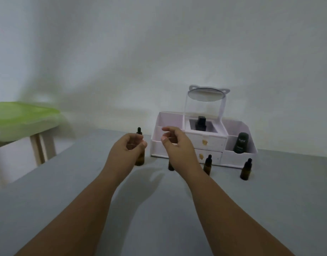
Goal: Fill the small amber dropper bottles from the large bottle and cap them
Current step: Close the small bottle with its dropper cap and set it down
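A large amber bottle (140, 158) with a black dropper cap stands on the grey table, partly hidden behind my left hand (126, 147). That hand hovers in front of it with fingers curled and nothing in them. My right hand (174, 143) is raised just right of it, fingers apart and empty. Three small amber dropper bottles with black caps stand in a row: one (171, 166) mostly hidden behind my right wrist, one (207, 165) in the middle, one (246, 169) at the right.
A white cosmetic organiser (238, 157) with two drawers and a round mirror stands behind the bottles against the wall. It holds a dark "Kahf" bottle (240, 142) and a black bottle (200, 123). A green-topped stool (20, 117) stands at the left.
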